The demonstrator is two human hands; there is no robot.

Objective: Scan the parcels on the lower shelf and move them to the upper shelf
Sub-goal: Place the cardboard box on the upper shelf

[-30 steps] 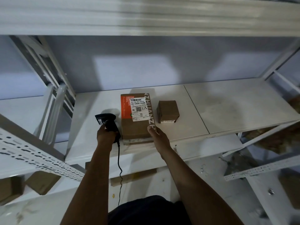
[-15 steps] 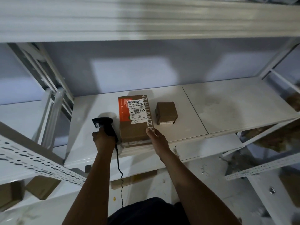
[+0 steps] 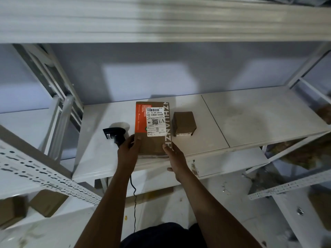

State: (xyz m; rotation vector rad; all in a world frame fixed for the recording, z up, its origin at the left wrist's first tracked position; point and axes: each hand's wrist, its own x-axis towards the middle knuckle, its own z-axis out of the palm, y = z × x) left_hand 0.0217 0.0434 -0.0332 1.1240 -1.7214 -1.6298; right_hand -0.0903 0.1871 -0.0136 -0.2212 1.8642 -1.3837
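Risk, head view: our left hand [image 3: 128,151] curls round the scanner [image 3: 114,134], only its thumb on the parcel [image 3: 152,142], and our right hand [image 3: 176,160] lies flat at the near right corner, so we judge a lift could slip. Parcel lies on the lower shelf [image 3: 250,119], label [image 3: 155,122] up, long axis pointing away, barcode [image 3: 155,110] far

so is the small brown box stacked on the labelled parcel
No, the small brown box sits on the shelf beside the labelled parcel.
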